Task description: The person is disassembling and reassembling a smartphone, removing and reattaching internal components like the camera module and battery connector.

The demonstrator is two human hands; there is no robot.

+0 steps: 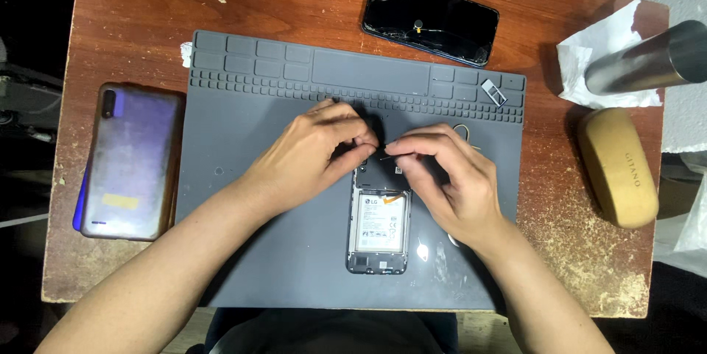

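Worn reddish wooden desk (147,23), varnish scuffed and flaking pale toward the right edge. Matt grey rubbery work mat (258,199), moulded with small trays and ridges. Opened phone (378,229) on it: dark plastic frame, battery with smooth white label. Glossy black glass on the second phone (429,18), cracked. Dull, smudged back cover (131,161), purplish with a brown rim. Brushed metal cylinder (648,59), satin sheen. Crumpled white paper tissue (600,48). Tan, grainy, matt glasses case (617,166).
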